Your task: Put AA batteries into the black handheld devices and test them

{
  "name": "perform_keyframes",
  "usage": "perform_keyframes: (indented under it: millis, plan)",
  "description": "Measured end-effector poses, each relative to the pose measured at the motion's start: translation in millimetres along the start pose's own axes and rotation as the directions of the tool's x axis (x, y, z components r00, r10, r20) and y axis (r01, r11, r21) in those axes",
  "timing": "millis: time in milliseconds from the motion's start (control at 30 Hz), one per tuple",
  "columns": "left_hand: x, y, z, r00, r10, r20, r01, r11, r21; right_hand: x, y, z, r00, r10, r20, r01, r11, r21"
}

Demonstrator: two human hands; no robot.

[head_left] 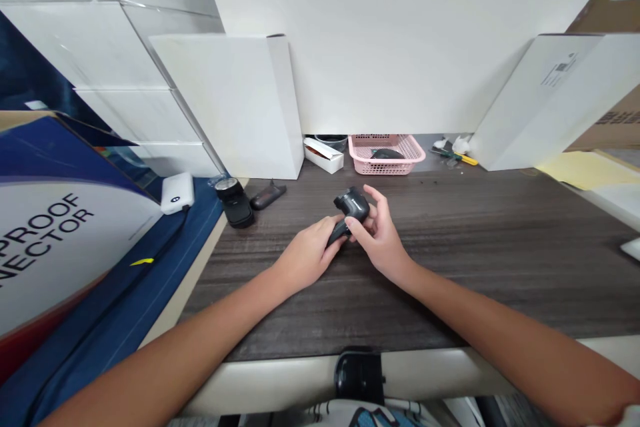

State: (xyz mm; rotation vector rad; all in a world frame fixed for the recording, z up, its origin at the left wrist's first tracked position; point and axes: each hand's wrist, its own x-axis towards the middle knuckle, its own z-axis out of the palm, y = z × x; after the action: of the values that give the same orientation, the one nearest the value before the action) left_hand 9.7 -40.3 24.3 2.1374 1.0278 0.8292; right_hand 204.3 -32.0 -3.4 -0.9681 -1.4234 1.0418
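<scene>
The left hand point(313, 248) grips the slim handle of a glossy black gadget point(356, 202) above the dark wood-grained counter point(475, 233), before a latticed pink basket point(387, 167), seemingly steadying it so the right hand point(383, 240) can hold its rounded, ridge-edged head between thumb and fingers.

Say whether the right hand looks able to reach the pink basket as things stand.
Likely yes: the pink basket stands beyond the right hand, and nothing seems to block the way. That hand is on the black device, but the left hand also holds it and could perhaps keep it.
</scene>
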Motion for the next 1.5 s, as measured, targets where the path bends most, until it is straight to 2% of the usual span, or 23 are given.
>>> perform_keyframes:
  millis: [100,233,333,400,500,533,600,700,767,933,1033,1100,1167,1233,1267,1300,1367,1433,1500]
  plan:
    - [-3,7,4.8,1.000,-0.016,0.022,0.017,0.999,-0.044,0,-5,0,1.000,-0.013,-0.002,0.013,1.000,0.006]
    - [-3,13,5.1,0.999,-0.027,0.045,0.032,0.994,-0.105,1,-11,-4,0.999,-0.019,-0.029,0.015,0.991,-0.133]
    - [-1,12,4.7,0.991,-0.104,0.085,0.121,0.964,-0.237,1,-12,-10,1.000,-0.025,0.010,0.027,0.973,-0.230]
    - [1,7,6.9,0.967,-0.203,0.156,0.252,0.861,-0.441,2,-12,-14,0.997,-0.080,0.019,0.082,0.951,-0.299]
    - [3,-1,11.6,0.918,-0.314,0.242,0.389,0.598,-0.701,5,-17,-20,0.952,-0.306,-0.020,0.260,0.841,-0.475]
    - [4,-3,12.6,0.908,-0.334,0.252,0.403,0.538,-0.740,6,-19,-21,0.924,-0.383,0.006,0.329,0.786,-0.523]
    - [5,-6,13.0,0.898,-0.351,0.265,0.416,0.479,-0.773,7,-25,-23,0.875,-0.465,0.137,0.455,0.690,-0.563]
    - [5,-7,11.6,0.899,-0.343,0.274,0.414,0.458,-0.787,7,-31,-23,0.814,-0.479,0.329,0.576,0.594,-0.561]
    - [5,-7,11.1,0.901,-0.340,0.268,0.408,0.462,-0.787,7,-29,-21,0.788,-0.478,0.388,0.613,0.548,-0.569]
    - [7,-8,9.9,0.896,-0.335,0.291,0.422,0.442,-0.792,3,-15,-13,0.788,-0.503,0.355,0.599,0.491,-0.633]
    - [9,-10,7.3,0.897,-0.331,0.292,0.418,0.423,-0.804,1,-11,-9,0.791,-0.520,0.322,0.592,0.518,-0.617]
    - [9,-10,5.7,0.899,-0.331,0.285,0.407,0.400,-0.821,0,-10,-8,0.821,-0.499,0.277,0.561,0.612,-0.557]
    - [9,-9,5.3,0.904,-0.327,0.276,0.396,0.391,-0.831,2,-9,-6,0.888,-0.429,0.167,0.457,0.773,-0.440]
    - [8,-9,6.8,0.914,-0.312,0.260,0.377,0.413,-0.829,4,-7,-3,0.969,-0.245,0.027,0.245,0.945,-0.218]
    - [8,-9,8.2,0.920,-0.301,0.249,0.365,0.436,-0.822,6,-5,-2,0.994,-0.105,-0.007,0.105,0.992,-0.069]
    - [7,-9,9.9,0.928,-0.289,0.236,0.351,0.463,-0.814,7,-4,0,0.999,0.042,0.009,-0.043,0.996,0.082]
    - [6,-9,13.5,0.941,-0.270,0.203,0.319,0.514,-0.796,9,-2,3,0.957,0.258,0.132,-0.287,0.907,0.309]
    - [6,-11,16.5,0.951,-0.255,0.176,0.292,0.542,-0.788,10,-3,6,0.916,0.322,0.241,-0.396,0.826,0.400]
    - [6,-12,18.2,0.956,-0.245,0.164,0.276,0.553,-0.786,9,-6,8,0.910,0.321,0.264,-0.408,0.807,0.426]
